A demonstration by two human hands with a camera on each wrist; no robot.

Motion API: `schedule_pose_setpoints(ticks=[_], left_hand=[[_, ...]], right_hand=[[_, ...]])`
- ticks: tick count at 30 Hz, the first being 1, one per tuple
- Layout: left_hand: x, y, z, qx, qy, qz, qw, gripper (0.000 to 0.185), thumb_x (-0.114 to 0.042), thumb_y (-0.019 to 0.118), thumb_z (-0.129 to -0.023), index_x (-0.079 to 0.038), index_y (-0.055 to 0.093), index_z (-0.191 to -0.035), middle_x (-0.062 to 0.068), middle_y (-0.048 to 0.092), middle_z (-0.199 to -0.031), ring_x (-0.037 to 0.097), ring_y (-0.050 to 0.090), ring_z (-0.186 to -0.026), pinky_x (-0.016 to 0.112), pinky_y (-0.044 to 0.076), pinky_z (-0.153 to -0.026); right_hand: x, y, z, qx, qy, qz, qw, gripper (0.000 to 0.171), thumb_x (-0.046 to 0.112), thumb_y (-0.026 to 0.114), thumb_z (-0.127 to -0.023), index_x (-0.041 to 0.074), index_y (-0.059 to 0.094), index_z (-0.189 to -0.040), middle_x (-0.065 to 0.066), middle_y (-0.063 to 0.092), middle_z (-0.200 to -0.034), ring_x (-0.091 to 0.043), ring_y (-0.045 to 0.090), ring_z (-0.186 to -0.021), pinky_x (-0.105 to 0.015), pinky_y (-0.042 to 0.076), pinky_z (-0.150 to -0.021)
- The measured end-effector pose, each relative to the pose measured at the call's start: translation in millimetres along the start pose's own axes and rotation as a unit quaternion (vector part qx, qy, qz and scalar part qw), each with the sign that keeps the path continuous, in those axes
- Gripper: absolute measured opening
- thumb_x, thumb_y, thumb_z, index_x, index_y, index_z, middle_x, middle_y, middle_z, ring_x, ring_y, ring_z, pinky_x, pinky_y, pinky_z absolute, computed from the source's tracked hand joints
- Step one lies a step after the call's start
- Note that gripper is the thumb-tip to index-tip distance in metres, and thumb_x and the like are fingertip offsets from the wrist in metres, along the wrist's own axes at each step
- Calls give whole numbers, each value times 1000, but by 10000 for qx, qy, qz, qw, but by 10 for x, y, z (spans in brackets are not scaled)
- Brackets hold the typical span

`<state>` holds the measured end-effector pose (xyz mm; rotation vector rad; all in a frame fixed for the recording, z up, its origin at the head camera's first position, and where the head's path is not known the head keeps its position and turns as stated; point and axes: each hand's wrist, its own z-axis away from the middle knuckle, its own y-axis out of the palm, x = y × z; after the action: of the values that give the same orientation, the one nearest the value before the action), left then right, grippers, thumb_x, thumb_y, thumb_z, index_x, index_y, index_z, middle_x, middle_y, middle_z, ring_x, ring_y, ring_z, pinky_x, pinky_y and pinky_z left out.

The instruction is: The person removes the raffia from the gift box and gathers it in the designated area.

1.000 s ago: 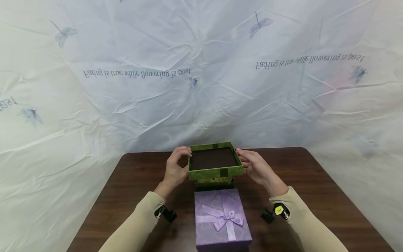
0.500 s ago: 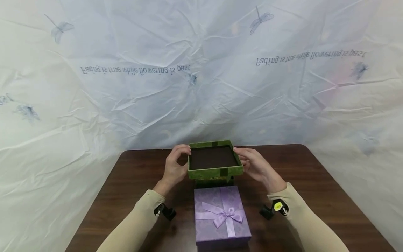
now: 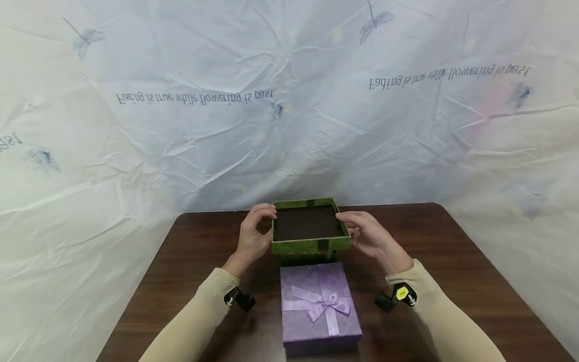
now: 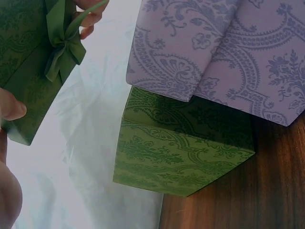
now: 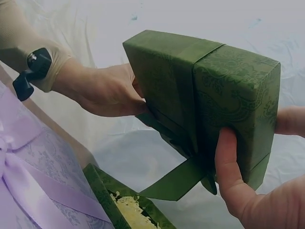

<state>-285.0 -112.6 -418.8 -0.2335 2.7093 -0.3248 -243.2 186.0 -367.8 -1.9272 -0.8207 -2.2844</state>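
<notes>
My left hand [image 3: 251, 240] and right hand [image 3: 368, 238] each pinch a side wall of the green lid [image 3: 310, 227], held upside down in the air over the open green box [image 4: 183, 150] near the table's [image 3: 452, 261] far edge. The purple box [image 3: 319, 307] touches that box's near side. With only fingertips gripping, I think, the lid could tilt and slip, its loose ribbon [image 5: 176, 181] catching the box's rim.

Head camera looks forward and down over the table [image 3: 452, 261] from its near edge; both wrist cameras sit close (angled upward), sharing the green lid [image 3: 311, 231] and purple box [image 3: 319, 306].
</notes>
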Motion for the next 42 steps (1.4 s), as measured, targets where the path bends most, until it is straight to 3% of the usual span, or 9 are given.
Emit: schedule_pose_setpoints(ticks=[7, 20, 26, 29, 33, 35, 38, 40, 42], left_hand=[[-1, -4, 4, -9, 5, -60, 10000, 39, 29, 58, -72, -3, 62, -95, 20, 60, -108, 32, 57, -111, 26, 49, -87], [-24, -2, 4, 250, 88, -488, 9985, 40, 27, 64, -72, -4, 59, -97, 19, 57, -114, 32, 55, -110, 30, 48, -88], [-31, -28, 35, 572, -353, -637, 9957, 40, 20, 65, -77, -5, 61, -108, 16, 51, -123, 28, 51, -113, 34, 49, -89], [-36, -31, 37, 703, -614, -356, 9950, 45, 23, 62, -77, -3, 59, -115, 17, 47, -126, 28, 50, -116, 35, 50, -95], [-69, -43, 33, 540, -1087, 460, 9915, 50, 28, 54, -79, 4, 56, -123, 22, 46, -128, 35, 52, -117, 40, 51, -97], [-95, -56, 26, 367, -1463, 888, 9846, 50, 27, 50, -81, 7, 54, -126, 25, 47, -127, 38, 53, -115, 42, 52, -95], [-173, -91, -12, 156, -2320, 1460, 9616, 45, 21, 49, -86, 8, 52, -129, 27, 52, -125, 34, 58, -110, 39, 54, -90], [-225, -116, -43, 144, -2987, 1871, 9357, 40, 14, 51, -91, 8, 51, -131, 26, 54, -123, 26, 60, -105, 36, 55, -88], [-279, -146, -74, 153, -3660, 2303, 9015, 37, 3, 55, -95, 7, 50, -132, 20, 57, -119, 18, 62, -98, 33, 55, -86]], right_hand=[[-19, 11, -12, 162, -83, -140, 9997, 26, 10, 50, -101, -5, 44, -121, -6, 70, -92, -16, 70, -73, -28, 58, -64], [-23, 21, 10, -121, 36, -105, 9999, 28, 10, 54, -99, 2, 38, -120, -2, 64, -88, -8, 62, -64, -18, 47, -51], [-16, 5, 17, -256, 67, -9, 9996, 50, 11, 55, -98, -3, 26, -137, -3, 66, -92, -9, 65, -70, -21, 52, -57], [-4, -8, 28, -288, 54, 36, 9996, 64, 11, 55, -98, -7, 15, -146, -6, 67, -101, -12, 69, -77, -25, 56, -63], [8, -12, 33, -356, 56, 103, 9993, 67, 12, 56, -98, -6, 13, -147, -2, 64, -97, -6, 63, -68, -19, 48, -54], [15, -12, 34, -396, 51, 129, 9991, 69, 12, 56, -98, -6, 13, -148, -1, 62, -97, -4, 60, -64, -18, 44, -51], [23, -14, 36, -402, 27, 114, 9991, 69, 12, 57, -98, -5, 13, -148, -2, 62, -96, -5, 59, -64, -19, 46, -53], [27, -14, 39, -391, 19, 99, 9992, 70, 12, 57, -98, -6, 12, -149, -4, 64, -101, -7, 64, -70, -21, 51, -57], [30, -17, 42, -394, 12, 99, 9992, 70, 12, 56, -98, -6, 12, -149, -5, 65, -102, -9, 66, -74, -22, 53, -60]])
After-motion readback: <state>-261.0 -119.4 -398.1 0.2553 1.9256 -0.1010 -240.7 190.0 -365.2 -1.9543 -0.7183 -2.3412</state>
